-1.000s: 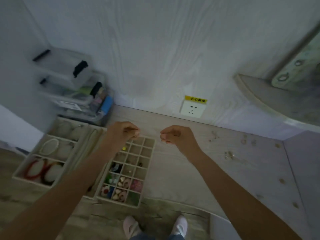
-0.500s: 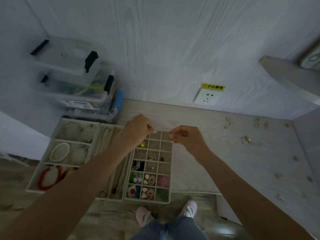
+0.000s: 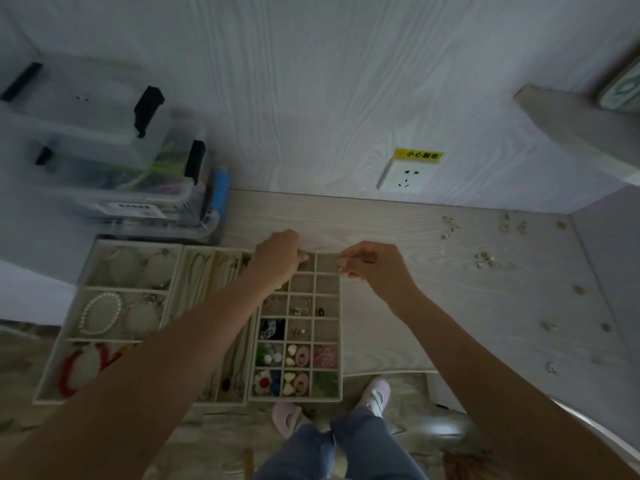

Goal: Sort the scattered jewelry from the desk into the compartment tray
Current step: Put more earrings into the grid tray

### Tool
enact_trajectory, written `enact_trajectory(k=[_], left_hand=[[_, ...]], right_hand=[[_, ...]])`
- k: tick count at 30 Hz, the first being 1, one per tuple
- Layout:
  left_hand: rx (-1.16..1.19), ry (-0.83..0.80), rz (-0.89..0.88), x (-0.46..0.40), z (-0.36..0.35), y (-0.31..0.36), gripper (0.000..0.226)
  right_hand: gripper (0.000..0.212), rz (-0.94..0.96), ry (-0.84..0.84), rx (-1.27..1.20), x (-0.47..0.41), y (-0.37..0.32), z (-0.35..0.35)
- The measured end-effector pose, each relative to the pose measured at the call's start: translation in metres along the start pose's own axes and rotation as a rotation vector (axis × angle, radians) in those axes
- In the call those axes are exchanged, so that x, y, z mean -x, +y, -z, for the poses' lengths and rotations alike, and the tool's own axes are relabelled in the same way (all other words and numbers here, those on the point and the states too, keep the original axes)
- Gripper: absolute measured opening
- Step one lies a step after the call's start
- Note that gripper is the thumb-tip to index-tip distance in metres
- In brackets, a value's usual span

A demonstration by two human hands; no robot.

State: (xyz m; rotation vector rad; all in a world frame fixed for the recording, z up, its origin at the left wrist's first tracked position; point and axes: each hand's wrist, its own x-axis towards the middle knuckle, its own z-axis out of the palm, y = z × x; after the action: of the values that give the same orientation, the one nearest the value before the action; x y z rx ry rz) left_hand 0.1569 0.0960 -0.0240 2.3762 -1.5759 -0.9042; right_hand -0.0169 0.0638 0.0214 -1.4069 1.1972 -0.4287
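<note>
— What's nearest you?

— Blue jeans and pink slippers (image 3: 375,393) on the floor, below the desk (image 3: 433,306) edge. Both bare forearms reach out over it.

— And on the desk itself?

— The compartment tray (image 3: 330,341), a grid of small cells at the desk's front edge. Its near rows hold coloured pieces: a flower, hearts, pink ovals, something green. The middle cells have small rings, and the far cells look bare. To its left lie a long-slot tray (image 3: 207,289) with chains and a larger tray (image 3: 79,299) with a pearl bracelet (image 3: 100,313) and a red bangle (image 3: 74,372).

— The hands?

— The left hand (image 3: 278,259) hovers over the grid's far left corner, fingers curled tight. I cannot tell whether anything is in them. The right hand (image 3: 375,265) is at the far right corner, fingers pinching a tiny glinting piece (image 3: 341,270) just over the tray's rim; it is too small to name.

— Further back?

— Scattered jewelry (image 3: 485,259) dots the right part of the desk, well apart from the tray. Stacked clear bins (image 3: 104,150) stand at the far left, and a wall socket (image 3: 405,176) with a yellow label sits behind.
</note>
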Motion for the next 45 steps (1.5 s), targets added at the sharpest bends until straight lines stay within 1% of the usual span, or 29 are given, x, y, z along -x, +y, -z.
enact_trajectory(k=[3, 5, 9, 12, 14, 16, 19, 21, 22, 24, 25, 28, 32, 35, 38, 40, 45], left_hand=[[-0.182, 0.110, -0.043, 0.005, -0.002, 0.004, 0.032], [-0.255, 0.165, -0.078, 0.007, -0.004, 0.006, 0.026], [-0.378, 0.221, -0.105, 0.010, -0.009, 0.004, 0.016], [-0.451, 0.224, -0.099, 0.010, -0.015, 0.005, 0.008], [-0.445, 0.239, -0.094, 0.008, -0.017, 0.005, 0.009], [-0.392, 0.265, -0.106, 0.009, -0.017, 0.004, 0.013], [-0.291, 0.373, -0.147, 0.014, -0.011, -0.003, 0.014], [-0.276, 0.465, -0.226, 0.018, -0.004, -0.012, 0.008], [-0.265, 0.485, -0.284, 0.019, -0.001, -0.018, 0.007], [-0.257, 0.448, -0.382, 0.020, 0.005, -0.030, 0.017], [-0.243, 0.416, -0.399, 0.018, 0.006, -0.032, 0.019], [-0.196, 0.334, -0.406, 0.014, 0.006, -0.024, 0.015], [-0.346, 0.254, -0.462, 0.007, 0.000, -0.008, 0.016], [-0.465, 0.260, -0.488, 0.003, -0.001, -0.005, 0.018], [-0.511, 0.257, -0.518, 0.002, -0.001, -0.002, 0.010], [-0.520, 0.266, -0.532, 0.001, -0.002, -0.002, 0.009], [-0.478, 0.298, -0.555, 0.001, -0.009, -0.002, 0.017]], right_hand=[[0.007, 0.012, -0.005, 0.003, -0.001, -0.002, -0.002], [0.008, 0.015, -0.001, 0.010, -0.002, -0.003, -0.001], [0.009, 0.011, 0.000, 0.029, -0.002, -0.001, 0.002], [0.012, 0.015, -0.003, 0.042, -0.001, 0.001, 0.004], [0.010, 0.011, -0.009, 0.036, 0.000, 0.002, 0.006], [0.009, 0.008, -0.015, 0.028, 0.001, 0.002, 0.008], [0.012, 0.006, -0.014, 0.030, 0.002, 0.002, 0.010], [0.013, 0.007, -0.017, 0.033, 0.002, 0.002, 0.012], [0.013, 0.005, -0.018, 0.030, 0.001, 0.003, 0.012], [0.011, 0.000, -0.023, 0.019, 0.001, 0.004, 0.011], [0.011, 0.001, -0.026, 0.021, 0.001, 0.004, 0.011], [0.014, 0.001, -0.036, 0.025, 0.000, 0.005, 0.010], [0.007, -0.006, -0.029, 0.030, 0.001, 0.010, 0.012], [0.007, -0.010, -0.021, 0.032, 0.003, 0.012, 0.017], [0.011, -0.011, -0.009, 0.029, 0.005, 0.014, 0.020], [0.014, -0.011, -0.010, 0.024, 0.006, 0.015, 0.021], [0.014, -0.015, -0.012, 0.014, 0.008, 0.018, 0.025]])
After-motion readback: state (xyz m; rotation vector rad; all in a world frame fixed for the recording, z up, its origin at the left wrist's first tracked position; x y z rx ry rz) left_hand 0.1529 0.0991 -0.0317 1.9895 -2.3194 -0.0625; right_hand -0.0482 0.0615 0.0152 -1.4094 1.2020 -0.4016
